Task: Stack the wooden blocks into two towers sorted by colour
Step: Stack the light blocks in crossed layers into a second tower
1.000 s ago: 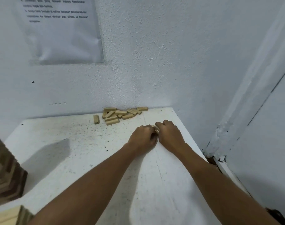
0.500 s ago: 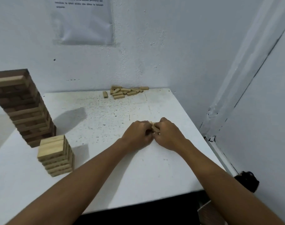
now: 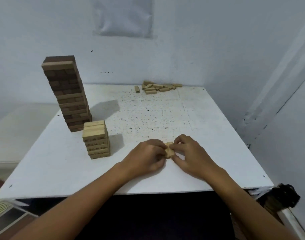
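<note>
A small bunch of light wooden blocks (image 3: pixel 169 149) lies side by side on the white table (image 3: pixel 148 118) near its front edge. My left hand (image 3: pixel 144 157) grips the bunch from the left and my right hand (image 3: pixel 191 153) pinches it from the right. A short tower of light blocks (image 3: pixel 96 139) stands to the left. Behind it rises a tall tower of dark blocks (image 3: pixel 66 94) with one lighter layer near its top. A loose pile of light blocks (image 3: pixel 158 87) lies at the table's back edge by the wall.
The table sits in a corner, with a white wall behind and another to the right. A sheet of paper (image 3: pixel 124 16) hangs on the back wall. A dark object (image 3: pixel 285 196) sits by the table's front right corner.
Both hands have drawn the gripped blocks from the back of the table toward the front edge. The view has tilted down, bringing both towers into sight.
</note>
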Motion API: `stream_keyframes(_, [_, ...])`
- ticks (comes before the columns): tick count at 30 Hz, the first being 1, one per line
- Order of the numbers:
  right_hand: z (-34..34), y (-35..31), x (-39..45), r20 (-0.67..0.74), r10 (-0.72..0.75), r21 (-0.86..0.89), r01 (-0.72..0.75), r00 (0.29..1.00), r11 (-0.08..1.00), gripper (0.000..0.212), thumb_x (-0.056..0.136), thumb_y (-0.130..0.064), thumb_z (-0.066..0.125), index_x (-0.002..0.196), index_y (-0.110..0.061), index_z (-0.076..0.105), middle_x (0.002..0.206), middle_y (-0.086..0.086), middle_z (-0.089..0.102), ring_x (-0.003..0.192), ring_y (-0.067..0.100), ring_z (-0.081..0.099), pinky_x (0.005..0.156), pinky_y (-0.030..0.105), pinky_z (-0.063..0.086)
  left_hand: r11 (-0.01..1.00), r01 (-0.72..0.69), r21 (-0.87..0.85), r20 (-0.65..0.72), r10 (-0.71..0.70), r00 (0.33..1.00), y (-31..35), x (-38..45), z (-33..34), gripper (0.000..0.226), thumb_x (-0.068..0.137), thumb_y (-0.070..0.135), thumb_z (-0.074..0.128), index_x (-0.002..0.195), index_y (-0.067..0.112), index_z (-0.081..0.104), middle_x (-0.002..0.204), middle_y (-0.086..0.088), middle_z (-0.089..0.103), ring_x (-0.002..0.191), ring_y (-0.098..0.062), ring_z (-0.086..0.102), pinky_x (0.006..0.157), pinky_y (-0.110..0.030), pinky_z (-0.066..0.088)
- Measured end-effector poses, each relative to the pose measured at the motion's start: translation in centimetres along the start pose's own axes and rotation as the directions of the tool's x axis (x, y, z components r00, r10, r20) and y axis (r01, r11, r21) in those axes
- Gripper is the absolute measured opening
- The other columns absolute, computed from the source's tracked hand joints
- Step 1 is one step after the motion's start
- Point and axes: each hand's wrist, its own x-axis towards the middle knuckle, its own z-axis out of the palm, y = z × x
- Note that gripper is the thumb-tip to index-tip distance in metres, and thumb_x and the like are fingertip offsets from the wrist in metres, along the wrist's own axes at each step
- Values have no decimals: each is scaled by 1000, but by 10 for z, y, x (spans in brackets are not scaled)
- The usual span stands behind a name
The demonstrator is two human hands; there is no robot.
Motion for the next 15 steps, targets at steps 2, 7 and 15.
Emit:
stream_keyframes(2, [3,-4,-2,15,-38,16,38,999,999,28,89,-28,64,113,-18,73,126,-3,59,112,17,52,92,35,45,1000,8,-14,3,-8,1000,-1,-10,-6,28,79,28,58,84,9,77,101,-2,72,100,-15,64,83,-28,52])
stream_keyframes(7, [10,-22,3,50,-61,146,54,997,988,36,84,-32,65,118,-23,72,131,-7,62,123,10,49,105,35,39,997,47,-55,-10,-48,999,-9,-33,-20,19,77,23,70,90,11,78,106,0,71,104,-12,62,87,-29,52])
stream_keyframes(15, [24,-34,15,51,-80,245,66,995,967,39,74,-41,69,110,-27,75,119,-19,64,115,-2,50,103,37,41,979,130,-156,-40,-138,990,-13,-51,-43,28,71,20,80,97,9,77,110,-3,72,100,-9,67,89,-19,51])
